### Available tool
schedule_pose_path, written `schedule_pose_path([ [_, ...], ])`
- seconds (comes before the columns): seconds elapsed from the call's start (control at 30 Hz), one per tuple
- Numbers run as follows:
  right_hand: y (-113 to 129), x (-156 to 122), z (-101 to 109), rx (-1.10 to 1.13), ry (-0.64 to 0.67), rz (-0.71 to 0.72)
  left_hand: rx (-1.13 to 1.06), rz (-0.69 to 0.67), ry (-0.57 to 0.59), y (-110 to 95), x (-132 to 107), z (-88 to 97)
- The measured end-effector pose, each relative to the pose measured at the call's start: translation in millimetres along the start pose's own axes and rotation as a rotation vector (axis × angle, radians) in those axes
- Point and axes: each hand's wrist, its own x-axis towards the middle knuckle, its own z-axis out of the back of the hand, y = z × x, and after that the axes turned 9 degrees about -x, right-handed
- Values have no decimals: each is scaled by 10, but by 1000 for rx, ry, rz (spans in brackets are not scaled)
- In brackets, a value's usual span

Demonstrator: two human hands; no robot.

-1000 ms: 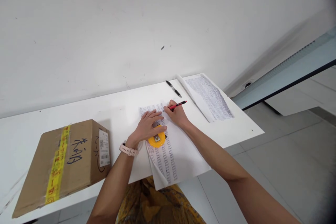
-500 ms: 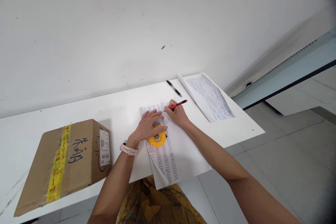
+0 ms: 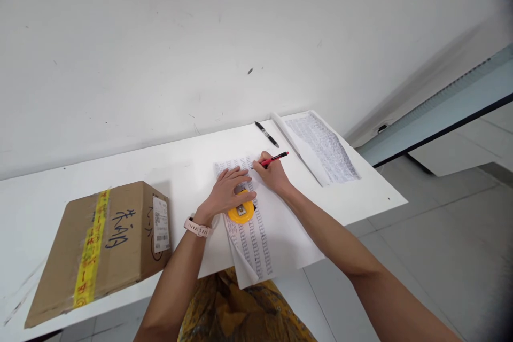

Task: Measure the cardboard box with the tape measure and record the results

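Currently, a red pen (image 3: pixel 278 157) is held in the closed grip of the right hand (image 3: pixel 272 173), at the far part of a written-on paper sheet (image 3: pixel 256 243). The sheet is laid over the near edge of the desk (image 3: pixel 188 171) and overlaid by the left hand (image 3: pixel 225 192), its grip spread flat, with a yellow tape measure (image 3: pixel 241 215) partly covered by the thumb. Beyond, a black pen (image 3: pixel 266 134) is seen

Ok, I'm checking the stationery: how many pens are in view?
2: a red pen in the right hand, and a black pen lying on the table near the wall.
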Motion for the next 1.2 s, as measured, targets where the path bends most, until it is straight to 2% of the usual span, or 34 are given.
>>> schedule_pose_path([
  [1.2, 16, -7, 15, -46, -31, -28, -9, 14, 11, -28, -4, 8],
])
